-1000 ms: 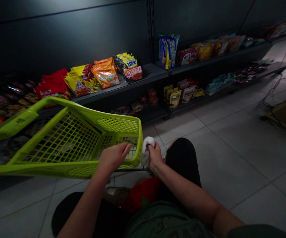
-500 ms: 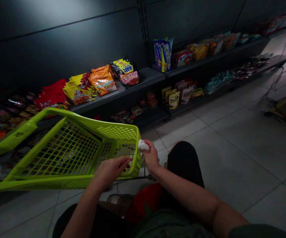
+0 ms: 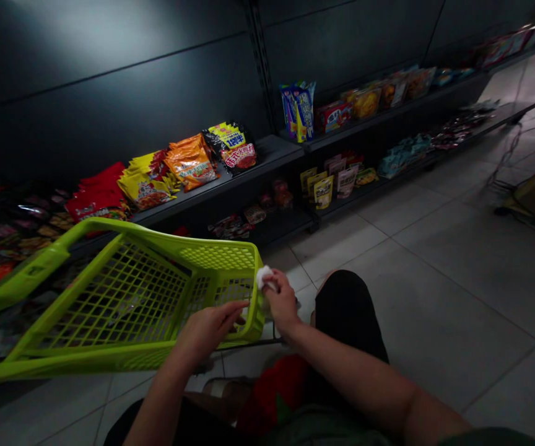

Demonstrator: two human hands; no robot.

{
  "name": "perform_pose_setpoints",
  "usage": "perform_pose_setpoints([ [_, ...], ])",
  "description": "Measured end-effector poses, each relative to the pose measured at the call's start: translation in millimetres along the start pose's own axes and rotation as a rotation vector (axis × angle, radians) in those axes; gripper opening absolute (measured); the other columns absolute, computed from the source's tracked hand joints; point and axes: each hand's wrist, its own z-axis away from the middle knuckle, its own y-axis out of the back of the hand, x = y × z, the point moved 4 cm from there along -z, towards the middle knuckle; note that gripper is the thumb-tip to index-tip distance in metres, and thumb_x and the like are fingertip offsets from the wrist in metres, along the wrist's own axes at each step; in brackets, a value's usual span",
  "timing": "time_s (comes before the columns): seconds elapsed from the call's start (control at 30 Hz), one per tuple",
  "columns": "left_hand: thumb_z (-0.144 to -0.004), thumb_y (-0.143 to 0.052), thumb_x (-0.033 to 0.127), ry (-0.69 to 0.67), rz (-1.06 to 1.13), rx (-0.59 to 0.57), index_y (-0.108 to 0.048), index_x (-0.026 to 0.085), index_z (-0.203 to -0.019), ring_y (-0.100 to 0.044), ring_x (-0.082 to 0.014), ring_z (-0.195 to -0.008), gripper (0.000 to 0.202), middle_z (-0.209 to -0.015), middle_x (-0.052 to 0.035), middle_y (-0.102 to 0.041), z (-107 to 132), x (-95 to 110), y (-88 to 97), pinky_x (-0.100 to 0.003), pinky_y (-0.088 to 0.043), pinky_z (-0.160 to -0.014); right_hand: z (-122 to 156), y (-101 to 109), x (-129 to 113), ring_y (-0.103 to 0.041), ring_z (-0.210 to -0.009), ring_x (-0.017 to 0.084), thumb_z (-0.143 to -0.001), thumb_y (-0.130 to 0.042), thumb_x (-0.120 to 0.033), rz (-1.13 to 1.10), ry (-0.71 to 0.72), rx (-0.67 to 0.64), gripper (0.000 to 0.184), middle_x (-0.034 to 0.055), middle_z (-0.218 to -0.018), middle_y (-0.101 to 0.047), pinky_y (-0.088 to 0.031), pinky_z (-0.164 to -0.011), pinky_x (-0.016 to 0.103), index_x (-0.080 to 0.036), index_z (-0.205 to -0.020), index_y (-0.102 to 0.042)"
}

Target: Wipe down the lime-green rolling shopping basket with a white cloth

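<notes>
Head view: looking forward and down past both forearms at a lime-green plastic mesh basket beside a dark metal shelf.

Right hand: grip clamped, fingers closed around a small white wad of cloth or tissue; which of the two is hard to tell.

White wad: pokes out above the right hand's thumb side, just outside the basket's far end wall. Crumpled, with no clear long axis.

Left hand: grip apart, fingers extended over the basket's near corner, holding nothing visible. Its fingertips point toward the white wad and stop just short of it, so the right hand is the nearer.

Basket: tilted, its long handle reaching off to the left.

Around: packets of snacks on the shelf, tile floor, and a knee in black shorts below the right hand.
</notes>
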Motion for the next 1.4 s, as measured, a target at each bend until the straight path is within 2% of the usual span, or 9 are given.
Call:
perform_pose_setpoints([
  [0.07, -0.101, -0.041, 0.041, -0.001, 0.005, 0.0, -0.062, 0.038, -0.134, -0.074, -0.0155, -0.093, 0.04, -0.104, 0.0039, -0.08, -0.3, 3.5, 1.5, -0.021, -0.048, -0.079, -43.4, -9.6, 0.1, -0.057, -0.116, 0.023, -0.075, -0.063, -0.03, -0.013, -0.052, 0.084, 0.025, 0.0058, -0.123, -0.062, -0.04, -0.108, 0.037, -0.023, -0.097, -0.072],
  [0.13, -0.101, -0.041, 0.041, 0.009, -0.012, 0.021, -0.062, 0.038, -0.135, -0.074, -0.016, -0.093, 0.04, -0.106, 0.0029, -0.08, -0.7, 6.5, 3.2, -0.022, -0.048, -0.08, -51.5, -13.6, 1.7, -0.058, -0.115, 0.023, -0.078, -0.059, -0.032, -0.029, -0.083, 0.084, 0.031, 0.0056, -0.119, -0.064, -0.041, -0.107, 0.038, -0.023, -0.106, -0.071],
  [0.37, -0.1, -0.044, 0.042, -0.001, -0.04, 0.052, -0.058, 0.039, -0.14, -0.073, -0.0191, -0.102, 0.042, -0.115, -0.0009, -0.078, -1.7, 2.9, -1.1, -0.023, -0.049, -0.083, 61.2, 17.7, 24.8, -0.06, -0.107, 0.023, -0.067, -0.059, -0.018, -0.013, -0.128, -0.164, 0.016, 0.0027, -0.106, -0.066, -0.044, -0.1, 0.034, -0.023, -0.078, -0.069],
  [0.6, -0.1, -0.041, 0.046, -0.025, 0.034, 0.024, -0.053, 0.035, -0.146, -0.074, -0.0181, -0.092, 0.048, -0.104, -0.0009, -0.079, -1.9, 12.9, -3.2, -0.022, -0.047, -0.078, -34.2, -3.0, 9.7, -0.062, -0.103, 0.023, -0.077, -0.061, -0.039, -0.123, -0.235, 0.09, 0.036, 0.0032, -0.106, -0.072, -0.05, -0.09, 0.033, -0.022, -0.108, -0.07],
  [0.73, -0.1, -0.039, 0.051, 0.009, -0.051, 0.002, -0.043, 0.035, -0.152, -0.074, -0.0224, -0.095, 0.055, -0.108, -0.0045, -0.079, -3.0, 18.7, -4.2, -0.025, -0.046, -0.076, 26.6, 11.1, 23.6, -0.061, -0.109, 0.023, -0.08, -0.064, -0.04, -0.099, -0.21, 0.04, 0.029, 0.0027, -0.109, -0.071, -0.049, -0.094, 0.032, -0.025, -0.103, -0.07],
  [0.87, -0.1, -0.04, 0.051, -0.006, -0.052, -0.048, -0.049, 0.034, -0.149, -0.073, -0.0213, -0.089, 0.053, -0.102, -0.0047, -0.079, -3.2, 15.5, -9.8, -0.024, -0.043, -0.072, 72.1, 23.7, 49.4, -0.066, -0.091, 0.024, -0.073, -0.069, -0.034, -0.159, -0.403, -0.046, 0.027, 0.002, -0.096, -0.072, -0.052, -0.08, 0.032, -0.024, -0.098, -0.068],
  [1.1, -0.098, -0.044, 0.05, -0.027, 0.034, -0.066, -0.052, 0.03, -0.147, -0.068, -0.0175, -0.075, 0.054, -0.083, -0.001, -0.075, -3.5, 18.1, -11.8, -0.022, -0.038, -0.065, -30.5, -3.0, 41.5, -0.066, -0.087, 0.022, -0.07, -0.064, -0.04, -0.346, -0.404, 0.177, 0.04, 0.0017, -0.096, -0.073, -0.052, -0.077, 0.031, -0.022, -0.106, -0.065],
  [1.3, -0.098, -0.042, 0.05, -0.021, 0.047, -0.055, -0.053, 0.03, -0.146, -0.069, -0.0172, -0.078, 0.053, -0.087, -0.001, -0.077, -2.3, 21.0, -9.5, -0.022, -0.039, -0.067, 72.3, 18.4, 73.9, -0.068, -0.078, 0.023, -0.074, -0.066, -0.041, -0.311, -0.526, 0.059, 0.034, 0.001, -0.088, -0.073, -0.053, -0.069, 0.033, -0.025, -0.104, -0.063],
  [1.4, -0.099, -0.039, 0.05, -0.018, -0.005, -0.05, -0.052, 0.029, -0.147, -0.069, -0.0183, -0.077, 0.054, -0.085, -0.0021, -0.076, 1.1, 19.6, -10.9, -0.023, -0.04, -0.066, 67.7, 18.1, 81.5, -0.067, -0.075, 0.022, -0.072, -0.065, -0.04, -0.339, -0.572, 0.087, 0.035, 0.0004, -0.084, -0.072, -0.053, -0.067, 0.033, -0.024, -0.103, -0.062],
])
